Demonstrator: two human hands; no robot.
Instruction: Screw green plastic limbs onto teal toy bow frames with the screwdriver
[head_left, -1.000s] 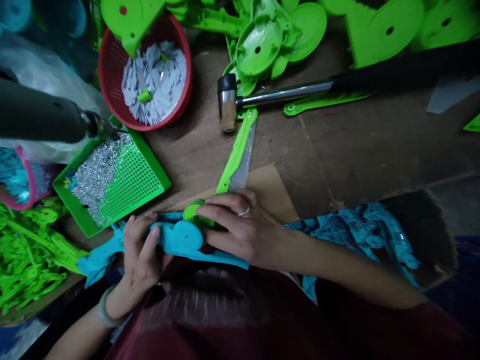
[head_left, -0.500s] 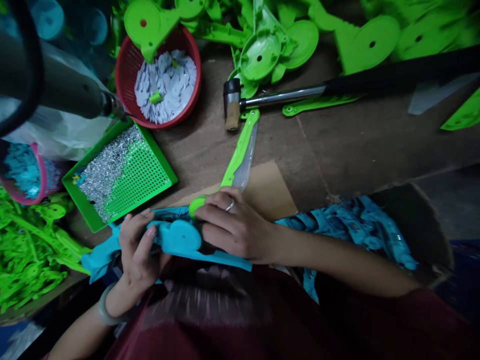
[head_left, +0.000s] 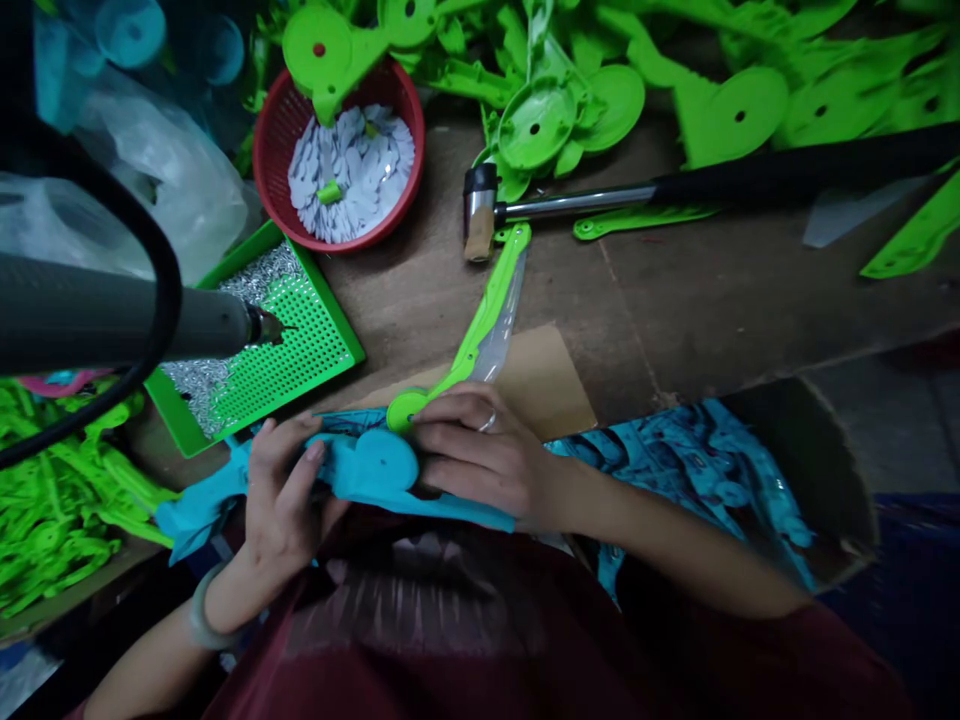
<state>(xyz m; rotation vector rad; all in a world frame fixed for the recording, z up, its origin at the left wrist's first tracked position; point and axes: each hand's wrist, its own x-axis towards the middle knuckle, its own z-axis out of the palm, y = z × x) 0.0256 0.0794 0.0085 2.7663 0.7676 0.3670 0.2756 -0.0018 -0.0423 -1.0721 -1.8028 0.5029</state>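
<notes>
A blue moulded plastic housing [head_left: 375, 468] lies across my lap side at the table's near edge. My left hand [head_left: 289, 490] is closed around its left part, thumb on top. My right hand [head_left: 487, 450] is closed at its right half, with the index finger on the round end of a long green plastic arm [head_left: 480, 330]. That round end sits against the housing's far side; whether it is fitted inside is hidden. A translucent blade-shaped strip [head_left: 504, 335] runs along the arm. The right fingertips are partly hidden behind the housing.
A power screwdriver [head_left: 195, 322] hangs over a green perforated tray [head_left: 346, 352] of small metal screws. Beyond are a red basket [head_left: 414, 185] of white pieces, a mallet [head_left: 480, 215] and piled green parts [head_left: 739, 115]. Blue parts [head_left: 667, 470] fill a carton at right.
The screwdriver has swung nearer and to the right, now over the screw tray. The view has shifted slightly. Both hands keep the same hold on the housing and green arm.
</notes>
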